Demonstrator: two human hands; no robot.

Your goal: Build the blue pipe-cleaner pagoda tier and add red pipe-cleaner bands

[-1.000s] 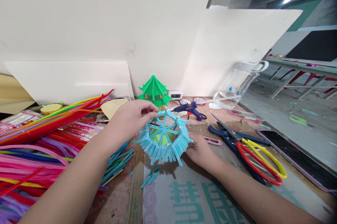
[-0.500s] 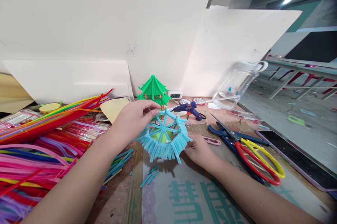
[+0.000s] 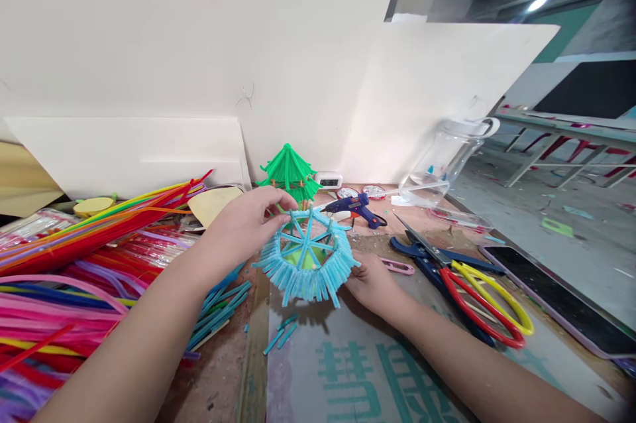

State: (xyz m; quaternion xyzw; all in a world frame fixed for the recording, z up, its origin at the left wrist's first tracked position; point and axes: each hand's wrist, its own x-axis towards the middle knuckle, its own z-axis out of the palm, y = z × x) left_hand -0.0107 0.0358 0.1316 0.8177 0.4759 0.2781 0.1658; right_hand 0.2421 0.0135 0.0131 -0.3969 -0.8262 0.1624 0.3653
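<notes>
My left hand point(image 3: 248, 224) pinches the far rim of a light-blue pipe-cleaner roof point(image 3: 308, 260), an upturned spoked frame with a fringe of short blue pieces hanging round it. My right hand point(image 3: 371, 284) supports the roof from below on its right side, fingers curled under and partly hidden. The roof is held just above the table. Behind it stands a finished green pipe-cleaner pagoda point(image 3: 289, 173).
A heap of coloured pipe cleaners point(image 3: 74, 264) fills the left. Cut blue pieces point(image 3: 223, 307) lie beside it. A blue glue gun point(image 3: 358, 207), scissors with red and yellow handles point(image 3: 467, 277), a pink clipper point(image 3: 396, 268), a phone point(image 3: 561, 300) and a tipped clear jar point(image 3: 447, 158) sit at right.
Both hands and the blue roof have shifted slightly left and toward the wall; the grip is unchanged.
</notes>
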